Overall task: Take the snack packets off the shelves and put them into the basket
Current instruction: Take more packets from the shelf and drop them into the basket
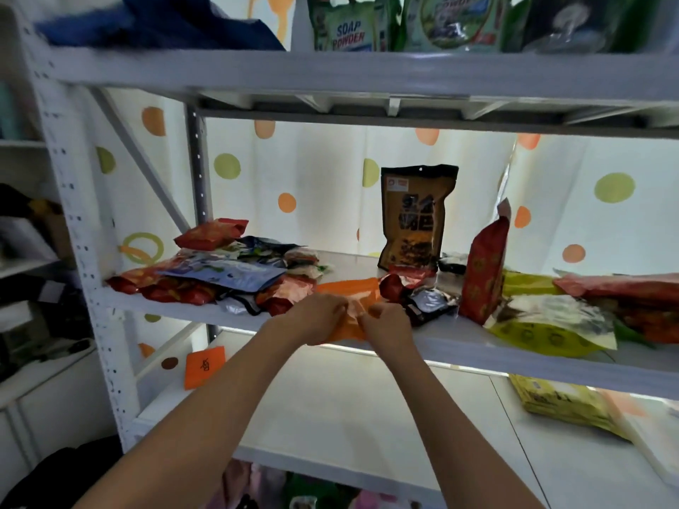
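Note:
An orange snack packet point(351, 292) lies at the front of the middle shelf point(477, 356). My left hand point(316, 321) and my right hand point(385, 323) both pinch its near edge, side by side. To the left lies a heap of red and blue packets point(220, 273). A brown pouch point(415, 218) stands upright at the back. A tall red packet point(485, 270) stands to the right of it, and a small dark silver packet point(428, 303) lies by my right hand. Yellow-green packets point(543, 325) lie further right. No basket is in view.
Soap powder bags point(349, 27) and a blue cloth point(165, 23) fill the top shelf. The lower shelf holds an orange card point(204, 365) and a yellow packet point(566, 402). A white upright post point(84, 229) stands left, with dark clutter beyond it.

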`<state>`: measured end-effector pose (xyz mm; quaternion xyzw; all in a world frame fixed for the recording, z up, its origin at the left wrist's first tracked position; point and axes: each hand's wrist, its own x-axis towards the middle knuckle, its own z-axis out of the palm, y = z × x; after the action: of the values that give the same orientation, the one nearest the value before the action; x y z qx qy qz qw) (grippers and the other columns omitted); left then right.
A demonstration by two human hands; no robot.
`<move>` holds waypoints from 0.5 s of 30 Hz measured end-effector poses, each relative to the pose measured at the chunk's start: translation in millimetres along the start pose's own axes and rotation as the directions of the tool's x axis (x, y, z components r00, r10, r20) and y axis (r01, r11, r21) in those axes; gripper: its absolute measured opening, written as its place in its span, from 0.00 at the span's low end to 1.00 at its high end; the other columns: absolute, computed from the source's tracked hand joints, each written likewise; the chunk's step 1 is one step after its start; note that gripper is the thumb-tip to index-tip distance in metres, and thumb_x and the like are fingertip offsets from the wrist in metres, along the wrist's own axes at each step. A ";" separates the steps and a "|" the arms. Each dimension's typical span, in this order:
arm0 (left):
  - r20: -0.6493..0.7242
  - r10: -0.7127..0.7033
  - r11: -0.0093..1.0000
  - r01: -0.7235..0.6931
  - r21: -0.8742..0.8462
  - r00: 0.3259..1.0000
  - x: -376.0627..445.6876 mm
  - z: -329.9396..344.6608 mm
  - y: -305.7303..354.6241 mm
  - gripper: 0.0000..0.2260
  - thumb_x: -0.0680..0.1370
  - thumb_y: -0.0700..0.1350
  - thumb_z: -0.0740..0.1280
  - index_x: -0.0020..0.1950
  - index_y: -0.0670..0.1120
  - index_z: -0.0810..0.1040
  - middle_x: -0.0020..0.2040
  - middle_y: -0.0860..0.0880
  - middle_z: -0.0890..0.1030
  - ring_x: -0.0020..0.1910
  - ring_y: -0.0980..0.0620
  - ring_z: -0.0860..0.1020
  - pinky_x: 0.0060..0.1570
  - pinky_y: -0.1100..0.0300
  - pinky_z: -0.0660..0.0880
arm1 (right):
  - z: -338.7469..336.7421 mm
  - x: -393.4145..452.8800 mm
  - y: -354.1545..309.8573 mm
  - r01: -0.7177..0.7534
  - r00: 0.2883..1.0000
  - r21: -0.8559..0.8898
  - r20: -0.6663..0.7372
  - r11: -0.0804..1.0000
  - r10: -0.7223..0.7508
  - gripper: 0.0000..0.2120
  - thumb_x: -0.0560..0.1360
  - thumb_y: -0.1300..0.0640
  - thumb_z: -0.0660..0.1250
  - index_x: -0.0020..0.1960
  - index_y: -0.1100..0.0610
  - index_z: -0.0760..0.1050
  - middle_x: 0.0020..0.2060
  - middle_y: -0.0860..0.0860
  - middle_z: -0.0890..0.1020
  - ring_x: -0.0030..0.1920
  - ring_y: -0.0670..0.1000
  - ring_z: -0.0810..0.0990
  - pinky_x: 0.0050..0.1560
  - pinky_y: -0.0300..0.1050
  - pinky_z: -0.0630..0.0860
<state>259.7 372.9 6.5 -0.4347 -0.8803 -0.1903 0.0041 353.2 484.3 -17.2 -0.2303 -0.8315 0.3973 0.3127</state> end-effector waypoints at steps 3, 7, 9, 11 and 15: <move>0.076 0.001 0.995 -0.008 0.097 0.997 19.1 6.5 0.0 0.15 0.84 0.44 0.54 0.67 0.46 0.74 0.62 0.44 0.78 0.58 0.46 0.77 0.58 0.55 0.71 | 11.6 14.6 9.4 0.075 0.996 -0.448 -0.001 0.891 -0.084 0.17 0.80 0.50 0.59 0.45 0.60 0.80 0.47 0.56 0.78 0.46 0.55 0.80 0.42 0.45 0.70; 0.068 -0.017 0.983 0.004 0.182 0.998 37.7 12.0 0.3 0.15 0.83 0.41 0.55 0.68 0.48 0.72 0.62 0.45 0.78 0.57 0.47 0.76 0.55 0.57 0.71 | 13.3 31.0 11.7 0.099 0.995 -0.615 0.056 0.782 -0.082 0.19 0.82 0.49 0.55 0.57 0.57 0.80 0.58 0.56 0.74 0.56 0.57 0.77 0.45 0.47 0.70; 0.083 -0.033 0.973 0.013 0.229 0.996 44.0 12.5 -0.1 0.17 0.83 0.41 0.54 0.72 0.49 0.69 0.65 0.46 0.76 0.60 0.47 0.76 0.58 0.55 0.72 | 13.9 38.5 12.6 0.130 0.991 -0.639 0.104 0.758 -0.083 0.18 0.82 0.50 0.54 0.58 0.56 0.80 0.59 0.56 0.73 0.55 0.57 0.78 0.43 0.47 0.69; 0.088 -0.042 0.966 0.018 0.256 0.995 49.0 11.1 -0.9 0.18 0.84 0.41 0.54 0.74 0.50 0.67 0.67 0.45 0.75 0.61 0.46 0.75 0.60 0.54 0.73 | 13.9 45.0 13.7 0.174 0.984 -0.647 0.146 0.742 -0.103 0.17 0.82 0.51 0.54 0.58 0.56 0.79 0.60 0.56 0.73 0.54 0.56 0.79 0.43 0.46 0.69; 0.077 -0.058 0.957 0.033 0.289 0.995 54.1 15.8 -3.3 0.19 0.85 0.43 0.51 0.76 0.50 0.63 0.71 0.45 0.72 0.63 0.45 0.75 0.60 0.54 0.72 | 13.0 51.2 19.5 0.216 0.975 -0.616 0.177 0.757 -0.134 0.18 0.83 0.51 0.53 0.56 0.56 0.81 0.64 0.58 0.73 0.52 0.56 0.81 0.43 0.46 0.69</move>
<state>226.0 417.7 0.1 -0.4168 -0.9077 -0.0420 0.0256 310.9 521.1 -22.0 -0.2183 -0.9517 0.0773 0.2018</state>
